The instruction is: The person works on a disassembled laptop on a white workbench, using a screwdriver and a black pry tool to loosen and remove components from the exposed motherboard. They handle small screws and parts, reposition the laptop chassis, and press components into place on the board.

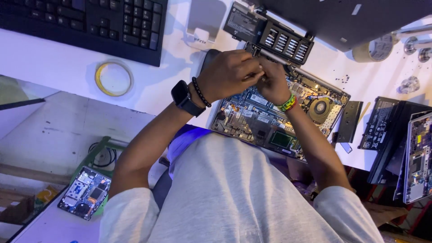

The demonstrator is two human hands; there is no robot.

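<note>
An opened laptop (252, 121) lies on the white table with its circuit board, fan (320, 109) and green parts exposed. My left hand (229, 74), with a black watch and a bead bracelet on the wrist, meets my right hand (273, 85), which wears a coloured wristband. They meet over the laptop's far edge, beside a silver hinge bar (275, 57). The fingers of both hands are curled tight together around something small that they hide.
A black keyboard (85, 20) and a yellow tape ring (113, 78) lie at the left. A black bit case (281, 39) sits just beyond my hands, under a dark lid (342, 20). A battery (381, 123) and another opened laptop (418, 157) lie right, and a circuit board (85, 193) lower left.
</note>
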